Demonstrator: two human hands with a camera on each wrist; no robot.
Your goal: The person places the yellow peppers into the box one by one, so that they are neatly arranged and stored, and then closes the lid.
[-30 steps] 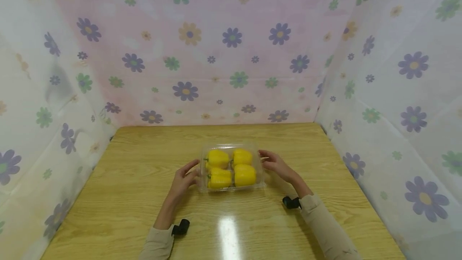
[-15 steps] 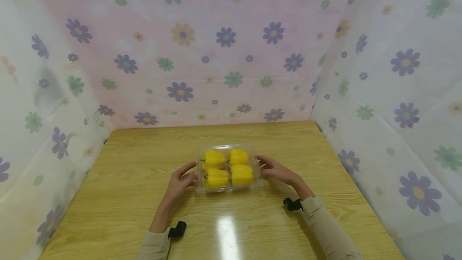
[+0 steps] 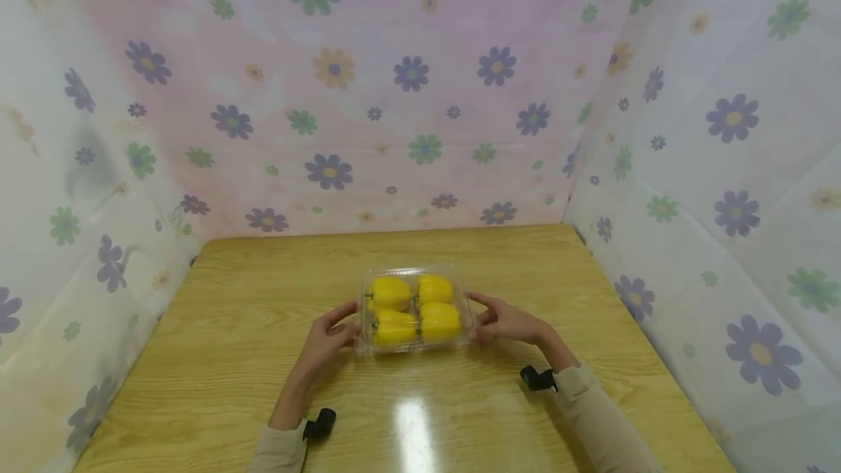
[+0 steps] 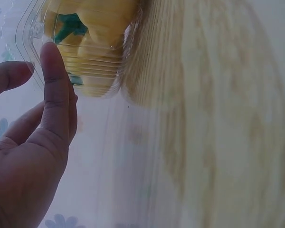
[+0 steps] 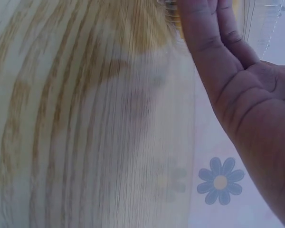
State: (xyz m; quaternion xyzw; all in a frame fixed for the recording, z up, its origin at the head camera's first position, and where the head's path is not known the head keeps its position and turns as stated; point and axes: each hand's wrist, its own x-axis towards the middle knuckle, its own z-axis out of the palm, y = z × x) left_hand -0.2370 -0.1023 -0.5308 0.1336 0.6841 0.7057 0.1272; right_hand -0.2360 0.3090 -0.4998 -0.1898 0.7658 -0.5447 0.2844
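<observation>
A clear plastic clamshell box [image 3: 417,354] sits at mid-table with its lid down. Inside lie several yellow bell peppers [image 3: 440,321] with green stems. My left hand [image 3: 326,334] is at the box's left side; the left wrist view has its thumb and fingertips [image 4: 51,52] right at the clear rim, the fingers fairly straight. On the opposite side, my right hand [image 3: 509,321] has its fingers against the right wall, near the front corner. Seen from the right wrist, those fingers extend straight along the box, and the palm [image 5: 256,99] hides most of it.
The wood-grain table [image 3: 250,276] reaches back to a flower-patterned cloth [image 3: 368,115], which also walls both sides. A small black wrist device [image 3: 320,424] sits at the left cuff, another black device [image 3: 537,378] at the right.
My right hand has slid a little toward the front right corner of the box, over the edge that stuck out there. The left hand stays at its side; the head view has shifted slightly.
</observation>
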